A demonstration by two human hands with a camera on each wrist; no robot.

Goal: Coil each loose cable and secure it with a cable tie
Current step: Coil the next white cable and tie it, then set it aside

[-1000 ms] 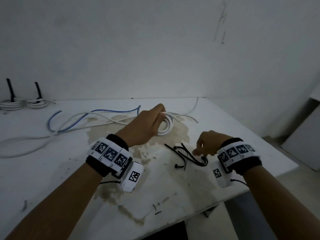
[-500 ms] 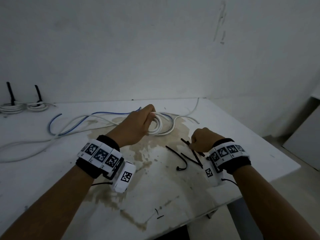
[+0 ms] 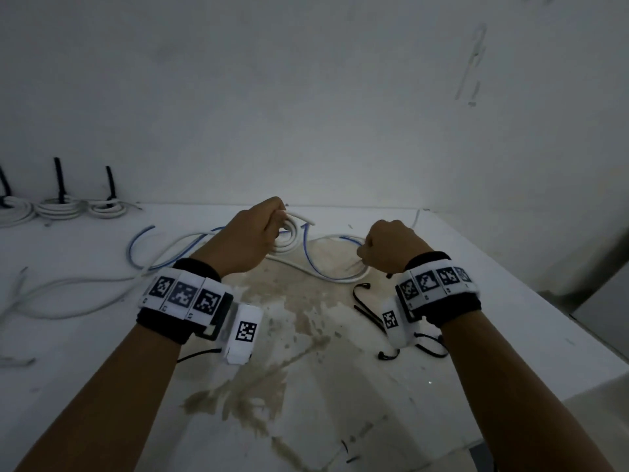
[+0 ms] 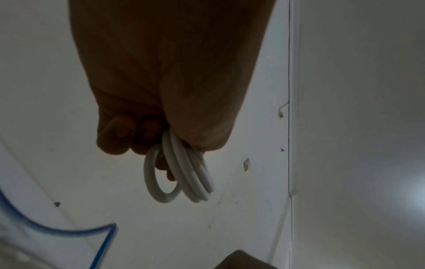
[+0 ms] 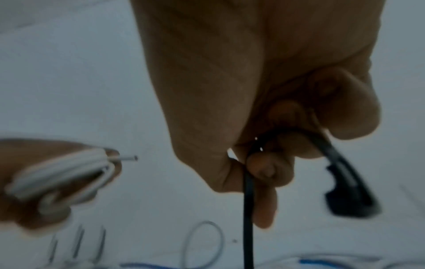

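- Left hand (image 3: 245, 240) grip curled tight round white cable coil (image 4: 184, 174), several round smooth loops, held above tabletop (image 3: 102, 335).
- Right hand (image 3: 391, 247) grip pinches black cable tie (image 5: 248, 200), thin flat strap, blocky head hanging off to the side.
- Coil sits just left of the tie-holding grip, apart.
- Next, likely: thread the strap through the loops beside the left fingers (image 4: 119, 131), keep loops bunched, feed tail into head.
- Loose blue and white cables (image 3: 163, 247) lie beyond both grips.
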